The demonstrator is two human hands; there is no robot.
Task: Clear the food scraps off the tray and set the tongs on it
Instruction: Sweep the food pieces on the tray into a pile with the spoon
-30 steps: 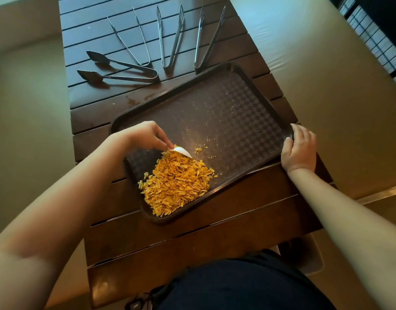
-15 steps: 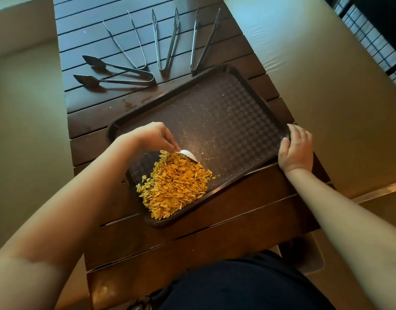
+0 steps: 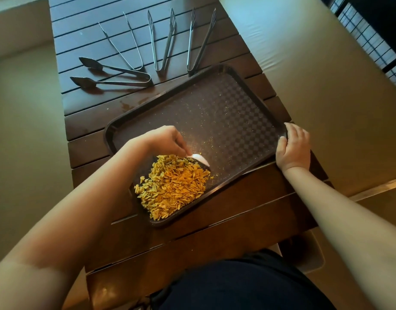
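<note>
A dark brown tray (image 3: 226,113) lies slantwise on the slatted wooden table (image 3: 215,238). A heap of yellow-orange food scraps (image 3: 172,186) fills the tray's near left corner. My left hand (image 3: 168,140) holds a small white scraper (image 3: 199,159) against the far side of the heap. My right hand (image 3: 293,148) grips the tray's right corner. Several metal tongs (image 3: 163,41) lie fanned out on the table beyond the tray, one pair (image 3: 112,74) lying sideways at the left.
Fine crumbs speckle the bare tray floor. A pale floor lies on both sides of the narrow table. A dark railing (image 3: 371,36) runs at the far right. My dark-clothed lap (image 3: 237,285) is at the table's near edge.
My left hand has pushed the scraper a little nearer, packing the scraps tighter into the near corner. The right hand keeps its grip on the tray.
</note>
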